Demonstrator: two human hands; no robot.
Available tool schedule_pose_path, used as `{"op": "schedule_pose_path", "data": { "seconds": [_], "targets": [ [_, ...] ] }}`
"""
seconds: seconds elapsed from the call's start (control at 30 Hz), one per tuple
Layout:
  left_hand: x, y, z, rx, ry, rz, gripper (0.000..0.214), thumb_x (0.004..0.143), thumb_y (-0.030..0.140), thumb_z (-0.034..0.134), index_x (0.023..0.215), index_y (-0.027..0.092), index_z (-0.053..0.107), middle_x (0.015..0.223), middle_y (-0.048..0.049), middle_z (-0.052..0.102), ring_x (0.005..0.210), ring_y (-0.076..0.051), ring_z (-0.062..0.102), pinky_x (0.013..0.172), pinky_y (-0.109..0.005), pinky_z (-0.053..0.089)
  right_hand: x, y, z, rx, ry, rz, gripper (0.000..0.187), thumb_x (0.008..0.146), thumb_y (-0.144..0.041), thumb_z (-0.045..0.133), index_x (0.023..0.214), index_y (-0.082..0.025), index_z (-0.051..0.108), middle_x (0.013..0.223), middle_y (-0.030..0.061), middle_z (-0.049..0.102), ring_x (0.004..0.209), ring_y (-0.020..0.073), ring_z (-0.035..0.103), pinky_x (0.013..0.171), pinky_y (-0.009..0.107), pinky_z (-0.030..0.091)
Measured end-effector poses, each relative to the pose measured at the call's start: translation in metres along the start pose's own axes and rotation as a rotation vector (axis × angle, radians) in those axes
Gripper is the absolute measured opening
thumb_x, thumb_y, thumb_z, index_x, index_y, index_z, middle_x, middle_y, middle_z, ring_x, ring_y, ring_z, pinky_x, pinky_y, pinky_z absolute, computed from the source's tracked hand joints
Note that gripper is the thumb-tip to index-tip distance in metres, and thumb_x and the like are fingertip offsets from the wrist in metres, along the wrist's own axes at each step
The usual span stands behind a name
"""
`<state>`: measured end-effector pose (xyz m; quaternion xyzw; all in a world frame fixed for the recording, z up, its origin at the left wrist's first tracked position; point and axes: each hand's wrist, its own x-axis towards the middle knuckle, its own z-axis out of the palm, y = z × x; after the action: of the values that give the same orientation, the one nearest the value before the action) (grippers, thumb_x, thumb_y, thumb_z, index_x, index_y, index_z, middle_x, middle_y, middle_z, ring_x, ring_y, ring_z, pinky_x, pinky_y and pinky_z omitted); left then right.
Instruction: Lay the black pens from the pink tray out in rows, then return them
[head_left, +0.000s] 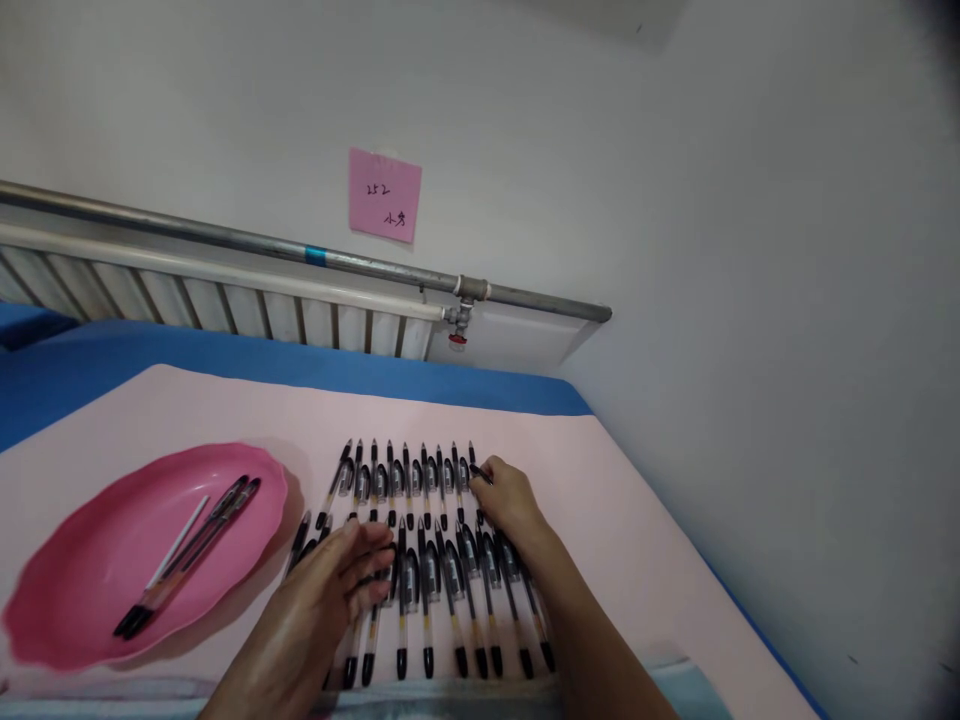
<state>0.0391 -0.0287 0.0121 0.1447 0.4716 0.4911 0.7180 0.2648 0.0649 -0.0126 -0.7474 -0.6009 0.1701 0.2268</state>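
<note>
Two rows of pens with black tips and black ends lie side by side, the far row [406, 480] and the near row [427, 610]. Clear caps with black clips lie between the pens. At the right end of the far row, my right hand [514, 500] is closed in a pinch on a small black piece, which looks like a pen cap [481, 475]. My left hand [330, 580] hovers over the left part of the near row, fingers slightly apart and holding nothing visible. It hides some pens there.
On the left, a pink scalloped tray [82, 560] holds pens [191, 555] and a thin white stick [178, 540]. A pale pink cover [630, 560] lies over the blue table [420, 375]. Behind stand a radiator [240, 315], a pipe [390, 268] and a wall with a pink note [385, 195].
</note>
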Motion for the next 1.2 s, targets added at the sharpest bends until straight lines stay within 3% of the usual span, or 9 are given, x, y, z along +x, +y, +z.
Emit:
{"op": "schedule_pose_path", "data": {
  "seconds": [0.4, 0.6, 0.73, 0.87, 1.2],
  "targets": [
    [0.000, 0.002, -0.001, -0.015, -0.004, -0.025, 0.024, 0.083, 0.032, 0.053, 0.090, 0.014, 0.067, 0.108, -0.0125, 0.065, 0.096, -0.022, 0.062, 0.077, -0.034, 0.051, 0.001, 0.007, -0.014, -0.126, 0.047, -0.013, 0.024, 0.080, -0.035, 0.049, 0.071, -0.017, 0.062, 0.070, 0.0056, 0.064, 0.067, 0.0160, 0.055, 0.058, 0.024, 0.033],
    [0.001, 0.001, -0.004, 0.013, -0.016, -0.029, 0.023, 0.082, 0.033, 0.055, 0.088, 0.014, 0.067, 0.106, -0.0110, 0.066, 0.095, -0.022, 0.062, 0.076, -0.032, 0.052, -0.002, 0.004, -0.015, -0.180, 0.041, -0.036, 0.023, 0.081, -0.027, 0.046, 0.073, -0.017, 0.064, 0.076, 0.0083, 0.065, 0.070, 0.0177, 0.056, 0.061, 0.026, 0.033],
    [0.002, 0.001, -0.006, 0.010, -0.009, -0.022, 0.022, 0.083, 0.032, 0.054, 0.087, 0.014, 0.067, 0.104, -0.0106, 0.066, 0.093, -0.021, 0.062, 0.075, -0.033, 0.051, -0.003, 0.005, -0.016, -0.177, 0.046, -0.042, 0.019, 0.079, -0.019, 0.046, 0.073, -0.017, 0.064, 0.074, 0.0065, 0.065, 0.069, 0.0161, 0.055, 0.061, 0.025, 0.033],
    [0.000, 0.002, -0.003, 0.023, -0.002, -0.034, 0.023, 0.083, 0.031, 0.053, 0.087, 0.013, 0.067, 0.105, -0.0116, 0.065, 0.093, -0.022, 0.062, 0.075, -0.033, 0.051, -0.001, 0.005, -0.015, -0.146, 0.058, -0.040, 0.022, 0.082, -0.025, 0.044, 0.074, -0.018, 0.063, 0.070, 0.0047, 0.064, 0.067, 0.0150, 0.055, 0.060, 0.023, 0.033],
    [0.002, 0.000, -0.007, 0.037, -0.028, -0.025, 0.025, 0.079, 0.035, 0.058, 0.087, 0.013, 0.067, 0.100, -0.0127, 0.067, 0.089, -0.022, 0.063, 0.073, -0.033, 0.050, 0.002, 0.009, -0.011, -0.091, 0.042, -0.026, 0.015, 0.076, -0.023, 0.051, 0.066, -0.019, 0.062, 0.064, 0.0012, 0.063, 0.062, 0.0134, 0.054, 0.057, 0.021, 0.034]
  ]
}}
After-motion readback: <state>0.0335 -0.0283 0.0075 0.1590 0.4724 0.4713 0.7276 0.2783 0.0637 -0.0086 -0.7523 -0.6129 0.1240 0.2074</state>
